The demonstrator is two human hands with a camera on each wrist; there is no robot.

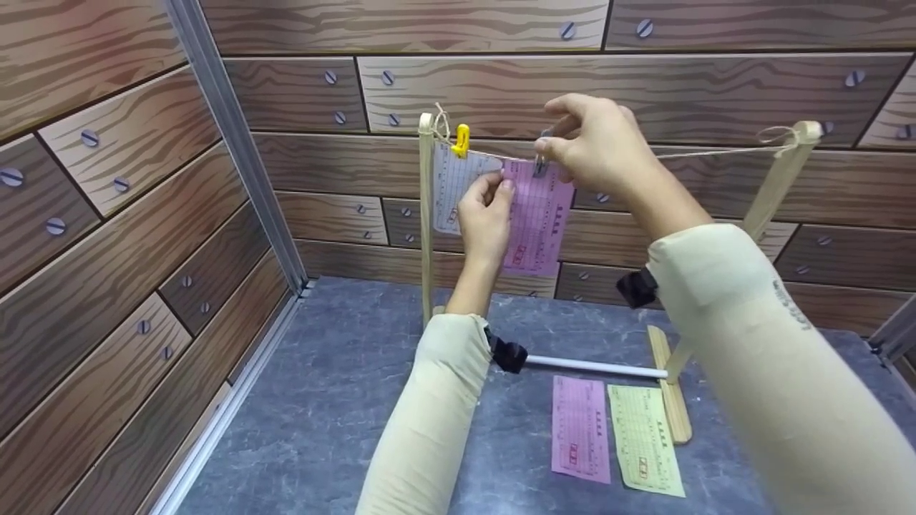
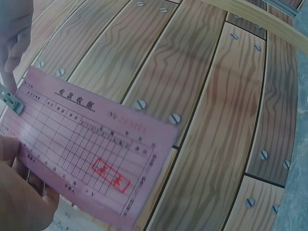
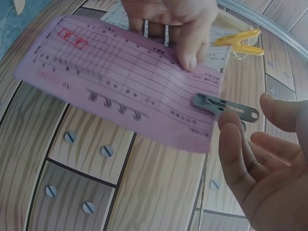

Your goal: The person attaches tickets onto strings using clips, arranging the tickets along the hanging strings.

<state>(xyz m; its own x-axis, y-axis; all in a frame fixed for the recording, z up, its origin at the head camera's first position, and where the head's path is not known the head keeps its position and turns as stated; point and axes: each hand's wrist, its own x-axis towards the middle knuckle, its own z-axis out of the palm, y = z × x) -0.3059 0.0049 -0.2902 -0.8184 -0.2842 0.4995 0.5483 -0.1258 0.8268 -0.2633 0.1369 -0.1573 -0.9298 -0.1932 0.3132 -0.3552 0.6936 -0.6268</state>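
Head view: nearest is the right sleeve (image 1: 794,343), cuff turned back, likely so fabric clears the work. Left sleeve (image 1: 429,408) comes in lower. Two posts (image 1: 783,172) hold the string (image 1: 715,151) up, tied at each top; white rod (image 1: 594,367) reaches the right foot, probably a brace, far end hidden. Hanging pink slip (image 1: 537,222) sits at the string, beside a white slip (image 1: 451,189) near a yellow clip (image 1: 461,141). Left hand (image 1: 486,218) pinches the pink one's upper left edge, I'd guess to steady it; right hand (image 1: 605,139) is at the metal clip (image 1: 539,167). Loose pink slip (image 1: 580,429) and yellow slip (image 1: 646,440) lie side by side on the table (image 1: 272,400), within easy reach. Left wrist view: slip's printed face and red stamp (image 2: 111,174) show, metal clip at its top edge, left fingers at the near side. Right wrist view: left thumb presses the slip's face; right thumb and fingers spread around the clip's tail, thumb apart from it. Clip probably catches string too; can't confirm.
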